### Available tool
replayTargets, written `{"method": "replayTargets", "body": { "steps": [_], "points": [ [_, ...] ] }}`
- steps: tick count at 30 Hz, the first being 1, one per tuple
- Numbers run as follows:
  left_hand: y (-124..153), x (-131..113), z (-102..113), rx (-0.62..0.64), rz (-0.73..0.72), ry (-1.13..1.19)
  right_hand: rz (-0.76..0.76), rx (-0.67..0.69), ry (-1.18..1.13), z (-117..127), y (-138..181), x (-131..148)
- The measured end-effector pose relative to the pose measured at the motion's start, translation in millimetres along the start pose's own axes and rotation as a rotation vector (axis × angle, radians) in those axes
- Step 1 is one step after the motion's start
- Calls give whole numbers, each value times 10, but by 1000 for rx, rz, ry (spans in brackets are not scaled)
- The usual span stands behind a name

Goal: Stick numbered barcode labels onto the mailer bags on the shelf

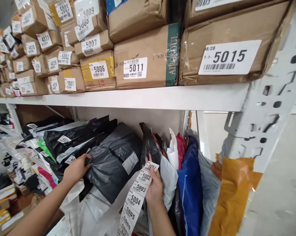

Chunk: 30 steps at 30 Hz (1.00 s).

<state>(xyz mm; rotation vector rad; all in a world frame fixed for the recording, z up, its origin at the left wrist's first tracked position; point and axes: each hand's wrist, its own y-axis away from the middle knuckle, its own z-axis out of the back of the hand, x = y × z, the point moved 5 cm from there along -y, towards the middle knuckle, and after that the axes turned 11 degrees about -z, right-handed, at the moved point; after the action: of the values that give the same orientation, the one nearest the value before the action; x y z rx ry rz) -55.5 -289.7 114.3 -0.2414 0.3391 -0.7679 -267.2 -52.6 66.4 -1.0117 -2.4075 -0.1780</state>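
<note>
My right hand (155,186) is closed on a long strip of white numbered labels (135,196) that hangs down from it, reading 5001 to 5005 and on. My left hand (77,167) rests with curled fingers on the edge of a dark grey plastic mailer bag (111,164) lying on the lower shelf. The top label of the strip sits against a black bag (149,146) standing behind the grey one.
A white shelf board (148,96) above carries brown cardboard parcels tagged 5001 to 5015 (228,57). Blue (191,183), white, red and orange (233,193) bags stand at right beside the perforated metal upright (268,98). More black bags and packets fill the shelf at left.
</note>
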Motion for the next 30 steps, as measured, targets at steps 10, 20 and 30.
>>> {"method": "replayTargets", "body": {
  "steps": [10, 20, 30],
  "points": [
    [-61, 91, -56, 42, 10, -32, 56, 165, -68, -9, 32, -31],
    [-97, 124, -79, 99, 68, -21, 40, 216, -69, -22, 29, -24],
    [-96, 118, -93, 94, 88, -47, -193, 61, 98, -54, -39, -253]
  ]
}}
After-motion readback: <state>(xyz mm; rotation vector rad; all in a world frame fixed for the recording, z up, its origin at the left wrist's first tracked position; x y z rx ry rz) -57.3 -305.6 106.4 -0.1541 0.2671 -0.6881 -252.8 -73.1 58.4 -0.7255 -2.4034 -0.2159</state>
